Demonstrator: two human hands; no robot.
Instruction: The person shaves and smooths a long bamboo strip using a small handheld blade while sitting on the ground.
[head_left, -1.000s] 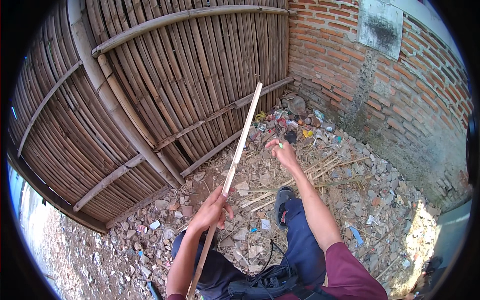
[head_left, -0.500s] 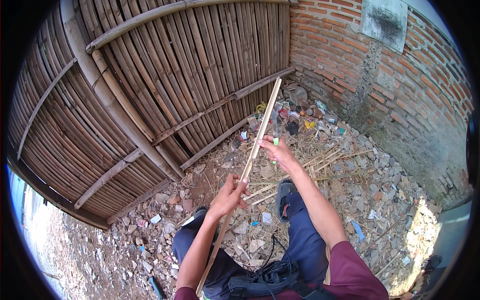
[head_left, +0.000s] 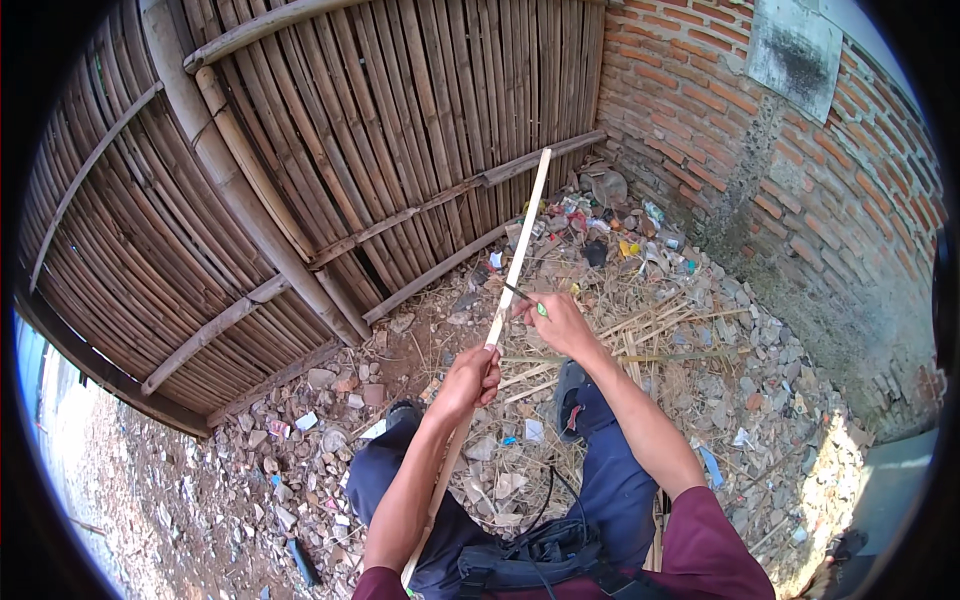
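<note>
A long pale bamboo strip (head_left: 526,230) runs slantwise from beside my left thigh up toward the bamboo wall. My left hand (head_left: 468,382) is closed around its middle, above my knees. In the fist of my right hand (head_left: 562,326) is a knife (head_left: 542,309) with a green handle. Its dark, narrow blade lies across the strip a little above my left hand, touching or nearly touching it. The strip's lower part is partly hidden behind my left forearm.
A bamboo slat wall (head_left: 440,110) stands at the left and ahead, meeting a brick wall (head_left: 690,110) at the far corner. Rubble and litter cover the ground, with several cut bamboo strips (head_left: 640,330) beyond my right foot. A black bag (head_left: 530,560) sits at my waist.
The knife blade has turned from pointing upward beside the strip to lying across it, and my right hand has come down slightly. My left hand's grip has tightened around the strip.
</note>
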